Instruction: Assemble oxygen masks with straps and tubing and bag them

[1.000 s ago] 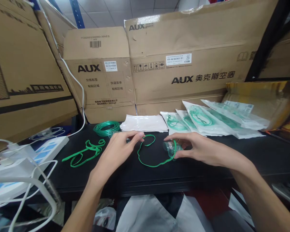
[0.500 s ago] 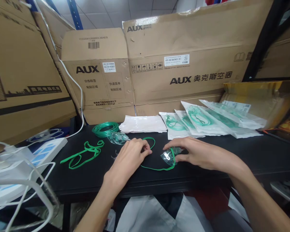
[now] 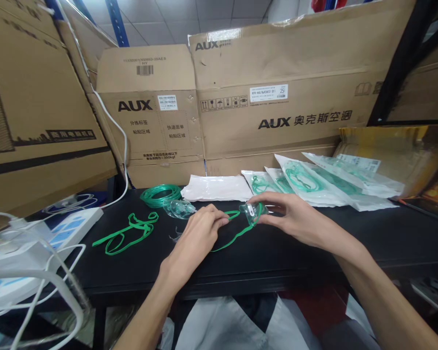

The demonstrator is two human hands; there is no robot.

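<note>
My right hand [image 3: 288,214] grips a small clear plastic mask [image 3: 253,213] between thumb and fingers, just above the black table. A green strap [image 3: 237,236] runs from the mask in a loop toward my left hand [image 3: 203,224], whose thumb and fingertips pinch part of it. Behind my left hand lies another clear plastic piece [image 3: 178,209], beside a coil of green tubing [image 3: 160,195]. Further left, a tangle of green straps [image 3: 131,236] rests on the table [image 3: 131,272].
A white packet [image 3: 217,188] lies at the back. Several clear-and-white bags with green tubing [image 3: 302,180] lean at the back right. A white power strip [image 3: 67,228] with cables is at the left. Cardboard boxes [image 3: 233,141] stand behind.
My right hand has lifted the mask slightly and moved it left, toward my left hand. The strap loop between the hands has changed shape.
</note>
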